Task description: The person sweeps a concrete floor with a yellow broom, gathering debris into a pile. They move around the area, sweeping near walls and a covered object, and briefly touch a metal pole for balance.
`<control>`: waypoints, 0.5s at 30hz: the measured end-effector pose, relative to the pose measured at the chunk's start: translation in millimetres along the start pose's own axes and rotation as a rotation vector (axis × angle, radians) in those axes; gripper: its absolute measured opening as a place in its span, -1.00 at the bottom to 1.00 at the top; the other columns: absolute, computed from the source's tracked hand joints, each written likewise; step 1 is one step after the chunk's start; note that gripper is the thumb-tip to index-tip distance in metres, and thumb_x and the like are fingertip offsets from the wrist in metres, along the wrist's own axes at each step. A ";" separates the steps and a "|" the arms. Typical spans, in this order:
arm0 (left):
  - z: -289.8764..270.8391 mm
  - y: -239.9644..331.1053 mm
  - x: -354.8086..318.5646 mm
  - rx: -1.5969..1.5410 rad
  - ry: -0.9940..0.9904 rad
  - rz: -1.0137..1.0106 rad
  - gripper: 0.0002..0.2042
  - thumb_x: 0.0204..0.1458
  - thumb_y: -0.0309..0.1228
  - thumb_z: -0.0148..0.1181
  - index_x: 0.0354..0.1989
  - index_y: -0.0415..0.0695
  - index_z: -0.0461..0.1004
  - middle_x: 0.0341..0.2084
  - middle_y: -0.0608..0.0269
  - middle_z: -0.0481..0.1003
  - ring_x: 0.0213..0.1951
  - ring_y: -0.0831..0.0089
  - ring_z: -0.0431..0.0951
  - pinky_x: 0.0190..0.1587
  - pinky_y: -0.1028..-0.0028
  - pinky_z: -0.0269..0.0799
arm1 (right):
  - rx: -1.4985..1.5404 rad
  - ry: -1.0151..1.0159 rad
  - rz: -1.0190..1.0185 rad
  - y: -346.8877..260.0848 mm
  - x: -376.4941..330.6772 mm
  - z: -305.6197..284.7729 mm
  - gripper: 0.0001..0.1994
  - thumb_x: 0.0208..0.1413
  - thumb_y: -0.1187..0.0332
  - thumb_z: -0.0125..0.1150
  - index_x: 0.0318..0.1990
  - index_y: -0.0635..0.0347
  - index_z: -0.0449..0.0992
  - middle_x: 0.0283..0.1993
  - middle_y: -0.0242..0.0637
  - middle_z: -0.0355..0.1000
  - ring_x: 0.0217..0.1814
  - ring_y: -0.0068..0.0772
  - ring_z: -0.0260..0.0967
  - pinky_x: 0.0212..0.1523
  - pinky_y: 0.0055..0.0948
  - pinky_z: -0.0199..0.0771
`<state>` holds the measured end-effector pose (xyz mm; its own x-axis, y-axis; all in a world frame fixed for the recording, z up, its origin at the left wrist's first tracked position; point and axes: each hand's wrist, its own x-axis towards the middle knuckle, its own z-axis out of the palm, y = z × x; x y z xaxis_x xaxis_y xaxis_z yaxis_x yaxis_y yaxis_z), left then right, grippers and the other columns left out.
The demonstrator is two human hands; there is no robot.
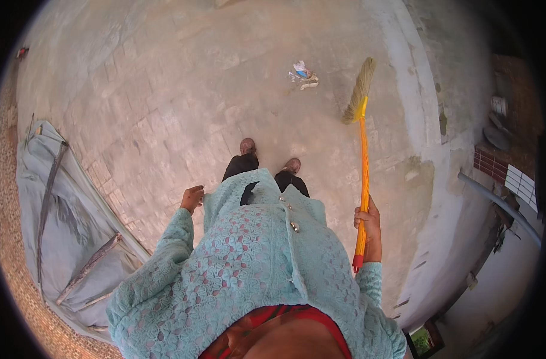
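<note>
My right hand [369, 221] is wrapped round the orange handle of a broom [364, 161], close to the red cap at its lower end. The broom points away from me, its yellow-bound straw head [360, 90] spread at the far end, right of centre. At my left side hangs my left hand [192, 198], beside the hem of my light blue lace coat [249, 233]. Its fingers are curled in, and nothing shows in them. Ahead, left of the broom head, a small heap of litter [303, 75] with white and blue scraps lies on the paved floor [183, 90].
A grey tarpaulin [75, 203] with sticks lying on it covers the ground at the left, bordered by rough, pebbly ground [3, 197]. Along the right runs a pale ledge [413, 66], with a grey pipe [500, 206] and a wall beyond. My shoes [248, 146] stand apart on the paving.
</note>
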<state>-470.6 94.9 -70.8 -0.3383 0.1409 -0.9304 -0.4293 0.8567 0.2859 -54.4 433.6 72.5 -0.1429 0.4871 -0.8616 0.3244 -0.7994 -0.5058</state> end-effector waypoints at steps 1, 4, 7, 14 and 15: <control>3.2 1.9 1.9 0.020 0.002 -0.007 -0.60 -0.10 -0.34 -0.06 -0.05 -0.23 0.32 -0.44 0.24 0.44 -0.53 0.49 0.40 -0.47 0.49 0.31 | 0.016 0.044 0.016 3.1 4.4 2.9 -0.22 -0.34 0.63 -0.08 0.19 -0.01 -0.09 -0.59 -0.34 0.20 -0.73 -0.61 0.11 -0.76 -0.65 0.17; 8.7 1.0 1.5 -0.030 0.011 0.051 -0.60 -0.11 -0.35 -0.04 -0.06 -0.25 0.33 -0.38 0.21 0.44 -0.47 0.48 0.41 -0.46 0.47 0.33 | 0.063 0.095 0.081 15.9 45.6 3.8 -0.37 -0.29 0.63 -0.11 0.08 0.05 0.02 -0.59 -0.35 0.18 -0.71 -0.62 0.10 -0.75 -0.66 0.17; 6.4 -11.4 -4.8 0.034 -0.014 0.095 -0.60 -0.10 -0.36 -0.06 -0.05 -0.25 0.31 -0.34 0.18 0.44 -0.43 0.46 0.41 -0.45 0.47 0.34 | 0.494 -0.092 0.200 40.3 130.7 -25.1 -0.55 -0.22 0.65 -0.13 -0.08 0.09 0.09 -0.59 -0.37 0.13 -0.69 -0.65 0.08 -0.73 -0.69 0.16; 11.3 -16.0 -35.2 -0.048 0.069 0.032 -0.59 -0.09 -0.36 -0.07 -0.02 -0.25 0.29 -0.37 0.19 0.45 -0.49 0.47 0.41 -0.47 0.49 0.33 | 0.399 -0.346 0.143 0.8 112.0 13.3 -0.44 -0.24 0.63 -0.13 0.06 0.13 0.07 -0.58 -0.38 0.12 -0.70 -0.67 0.05 -0.75 -0.71 0.12; 12.6 -16.2 -35.9 -0.052 0.055 0.017 -0.59 -0.09 -0.36 -0.07 -0.02 -0.25 0.29 -0.37 0.18 0.45 -0.49 0.46 0.42 -0.47 0.49 0.34 | 0.293 -0.322 0.117 -3.1 90.4 14.9 -0.39 -0.26 0.63 -0.12 0.09 0.12 0.04 -0.57 -0.37 0.12 -0.72 -0.67 0.05 -0.76 -0.71 0.11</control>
<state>-440.9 82.3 -45.0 -0.3911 0.1266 -0.9116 -0.4652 0.8274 0.3145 -82.2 474.9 -4.5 -0.4195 0.2908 -0.8599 0.0837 -0.9309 -0.3556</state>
